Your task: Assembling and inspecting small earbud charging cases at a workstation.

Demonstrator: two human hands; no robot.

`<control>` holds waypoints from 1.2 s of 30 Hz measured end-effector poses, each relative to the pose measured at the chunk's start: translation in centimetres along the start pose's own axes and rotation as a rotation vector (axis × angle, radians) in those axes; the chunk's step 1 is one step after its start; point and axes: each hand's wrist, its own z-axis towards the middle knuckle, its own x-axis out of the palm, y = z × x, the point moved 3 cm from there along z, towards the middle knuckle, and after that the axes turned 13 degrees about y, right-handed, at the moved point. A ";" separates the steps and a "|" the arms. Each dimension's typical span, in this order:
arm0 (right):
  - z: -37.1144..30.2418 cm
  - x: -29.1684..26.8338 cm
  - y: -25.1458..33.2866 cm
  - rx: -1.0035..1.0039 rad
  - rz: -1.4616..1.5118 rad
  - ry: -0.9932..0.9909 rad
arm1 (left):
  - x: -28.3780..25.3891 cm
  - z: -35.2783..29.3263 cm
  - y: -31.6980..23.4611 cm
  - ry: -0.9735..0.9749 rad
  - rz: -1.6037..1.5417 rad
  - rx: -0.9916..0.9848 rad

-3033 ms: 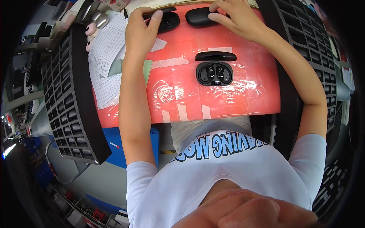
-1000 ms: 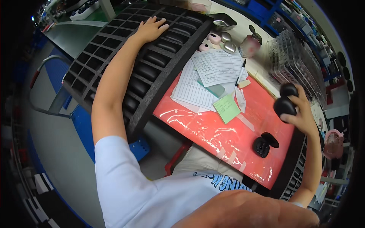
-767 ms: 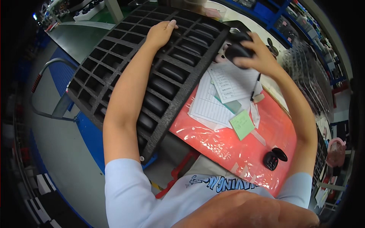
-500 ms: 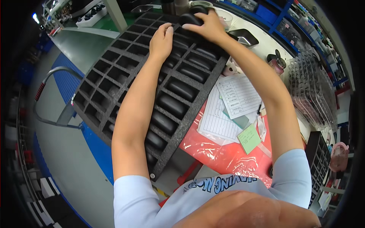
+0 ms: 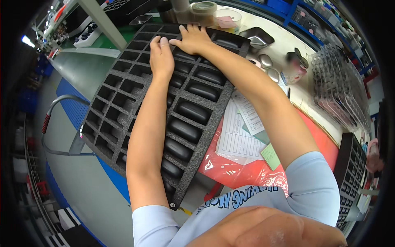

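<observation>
A large dark grey foam tray with many rectangular compartments lies slanted before me. Smooth black rounded cases fill the compartments along its right side, while many on its left side hold nothing. My right hand rests over the tray's far part, palm down with fingers spread; whatever lies under the palm is hidden. Just left of it, my left hand is over the middle compartments, thumb and fingers slightly bent and apart, with nothing visible in it. My left forearm covers part of the middle rows.
Right of the tray, printed sheets and a green note lie on a red plastic cover. Beyond are a metal dish, tape rolls, a pink bottle and stacked clear trays. A curved metal handle stands left.
The black cases in my right hand are no longer visible in it; that hand has come down and left onto the tray. My left hand has shifted slightly left and nearer.
</observation>
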 end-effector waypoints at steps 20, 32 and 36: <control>-59.6 -17.9 -13.4 0.115 0.199 0.221 | -2.1 3.8 5.4 0.066 0.143 0.208; -87.5 -23.6 -18.7 0.714 -0.113 0.052 | 8.8 -13.8 -14.1 0.551 0.013 0.612; -86.1 -20.9 -22.3 0.614 -0.258 0.075 | 14.7 -25.8 -21.4 0.934 0.036 0.648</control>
